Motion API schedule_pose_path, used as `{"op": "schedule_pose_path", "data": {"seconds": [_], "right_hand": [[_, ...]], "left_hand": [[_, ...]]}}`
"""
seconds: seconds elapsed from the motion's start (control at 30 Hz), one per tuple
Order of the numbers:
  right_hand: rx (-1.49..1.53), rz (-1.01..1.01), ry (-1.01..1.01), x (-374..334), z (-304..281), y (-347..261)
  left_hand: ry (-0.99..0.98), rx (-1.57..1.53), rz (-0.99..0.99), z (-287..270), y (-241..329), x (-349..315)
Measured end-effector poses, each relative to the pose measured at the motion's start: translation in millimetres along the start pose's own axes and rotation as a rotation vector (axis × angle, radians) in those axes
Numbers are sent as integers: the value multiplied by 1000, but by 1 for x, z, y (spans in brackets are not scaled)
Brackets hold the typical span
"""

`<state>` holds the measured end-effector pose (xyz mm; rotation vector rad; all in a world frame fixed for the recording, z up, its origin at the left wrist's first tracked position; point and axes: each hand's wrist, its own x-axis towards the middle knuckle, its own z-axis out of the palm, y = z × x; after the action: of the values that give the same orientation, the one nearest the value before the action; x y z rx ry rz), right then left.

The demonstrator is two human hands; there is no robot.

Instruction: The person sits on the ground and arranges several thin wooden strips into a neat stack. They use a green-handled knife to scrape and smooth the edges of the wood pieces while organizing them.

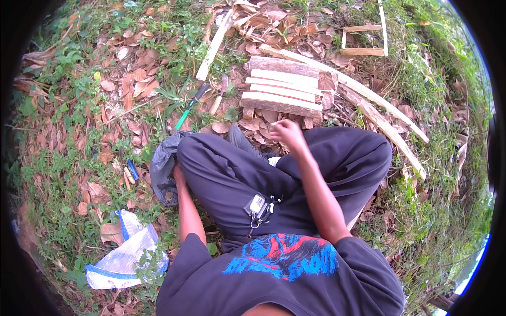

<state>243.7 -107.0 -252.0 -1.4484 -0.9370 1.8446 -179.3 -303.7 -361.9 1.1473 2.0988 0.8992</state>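
Observation:
My left hand (178, 173) reaches beside my left knee into a dark plastic bag (161, 174); the bag and the knee hide its fingers. Above my crossed legs, my right hand (288, 132) is closed with its fingers curled, and whatever they may hold is hidden. Just beyond it lies a row of short wooden pieces (284, 77), pale and brown, side by side on the dry leaves. A saw-like tool with a green part (183, 119) and a dark part lies past my left knee. Next to it is a knife-like tool with a pale wooden handle (215, 105).
Two long wooden strips (369, 95) curve away at the right. A pale strip (214, 50) lies at the far left of the row, and a frame of thin wood (363, 51) at the far right. A blue tool (132, 169) and a white sack (126, 258) lie left.

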Motion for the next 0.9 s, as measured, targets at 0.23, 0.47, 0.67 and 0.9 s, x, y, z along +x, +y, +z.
{"op": "schedule_pose_path", "data": {"seconds": [0.23, 0.47, 0.67, 0.9], "right_hand": [[-591, -309, 110, 50, 50, 53], [-741, -260, 118, 24, 1, 61], [-637, -452, 129, 29, 4, 69], [-637, -590, 153, 22, 2, 57]], "left_hand": [[29, -83, -99, 2, 6, -7], [37, -141, -158, 8, 9, -12], [29, -168, -181, 11, 14, -18], [52, -196, -210, 9, 24, -25]]}}
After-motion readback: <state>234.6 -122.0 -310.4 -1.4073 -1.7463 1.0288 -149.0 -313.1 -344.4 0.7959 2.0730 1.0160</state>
